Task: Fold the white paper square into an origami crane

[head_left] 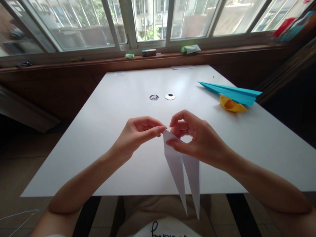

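A row of framed windows (153, 19) lets daylight in over a brown sill (98, 59), where a small green packet (129, 56), a little box (149, 52) and a green-and-white packet (191, 49) lie. Below it spreads a white counter (111, 102), its near edge close to the person's lap (158, 205).

The white folded paper (172, 158) is held up at the near part of the counter, a little right of the middle. It narrows into two long points that hang down side by side with a gap between them; in this view they cross the near edge and overlap the lap.

The left hand (140, 131) has its grip pinched on the paper's top corner, thumb against forefinger. The right hand (195, 136) also has the paper in its grip, the thumb laid on the near face and the other fingers curled at the far side.

Beyond the hands, two round discs (170, 96) lie near each other, apart from the paper. Off to the right rests a blue paper plane (232, 92), with a yellow paper boat (232, 105) just beside it on the nearer side.
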